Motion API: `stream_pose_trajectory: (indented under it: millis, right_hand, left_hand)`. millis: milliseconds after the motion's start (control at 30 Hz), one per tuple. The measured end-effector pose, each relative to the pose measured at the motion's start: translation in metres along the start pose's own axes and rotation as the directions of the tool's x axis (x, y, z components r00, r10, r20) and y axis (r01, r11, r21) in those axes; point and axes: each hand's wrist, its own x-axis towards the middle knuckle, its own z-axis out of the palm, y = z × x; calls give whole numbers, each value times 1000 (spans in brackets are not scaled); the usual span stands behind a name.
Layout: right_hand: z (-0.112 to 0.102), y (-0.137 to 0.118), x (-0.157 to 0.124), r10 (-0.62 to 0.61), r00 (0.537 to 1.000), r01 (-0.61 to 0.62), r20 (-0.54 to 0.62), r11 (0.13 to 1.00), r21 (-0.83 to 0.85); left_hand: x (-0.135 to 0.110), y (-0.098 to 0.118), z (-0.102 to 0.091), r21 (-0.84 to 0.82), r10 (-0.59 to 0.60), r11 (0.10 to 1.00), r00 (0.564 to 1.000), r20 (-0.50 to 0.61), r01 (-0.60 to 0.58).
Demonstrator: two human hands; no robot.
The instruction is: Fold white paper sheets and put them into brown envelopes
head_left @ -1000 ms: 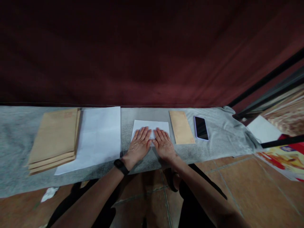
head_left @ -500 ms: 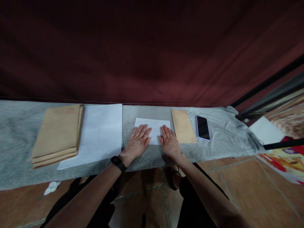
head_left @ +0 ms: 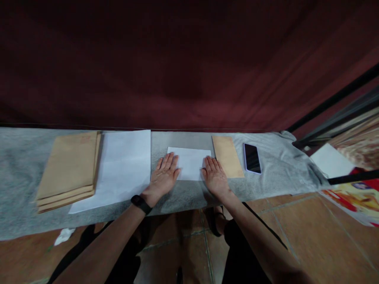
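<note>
A small white sheet of paper (head_left: 191, 163), which looks folded, lies flat on the grey cloth in front of me. My left hand (head_left: 164, 173) rests palm down at its left edge, fingers stretched out. At the right edge lies my right hand (head_left: 215, 175), also flat, its fingertips close to a brown envelope (head_left: 227, 156). Neither hand grips anything. Left of my left hand is a larger stack of white paper (head_left: 126, 169), partly covered by a pile of big brown envelopes (head_left: 69, 167).
A phone (head_left: 252, 158) lies right of the single envelope. Grey cloth (head_left: 284, 165) covers the narrow bench, and a dark red curtain (head_left: 189, 79) hangs behind it. A crumpled white tissue (head_left: 64, 236) lies on the tiled floor. Dark metal bars (head_left: 340, 94) stand at the right.
Both hands have slid outward from the middle of the small white sheet, the left hand leftward and the right hand slightly rightward. More of the sheet shows between them.
</note>
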Motion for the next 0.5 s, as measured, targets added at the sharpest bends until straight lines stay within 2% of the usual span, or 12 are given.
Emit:
stream_pose_trajectory:
  millis: [367,500]
  right_hand:
    - [-4,4,2,68,998,-68,10,998,16]
    - [-1,-1,6,47,999,-45,-12,991,124]
  left_hand:
    - [3,-2,1,-10,-146,989,988,-41,146]
    - [6,0,0,-57,-122,991,991,-57,119]
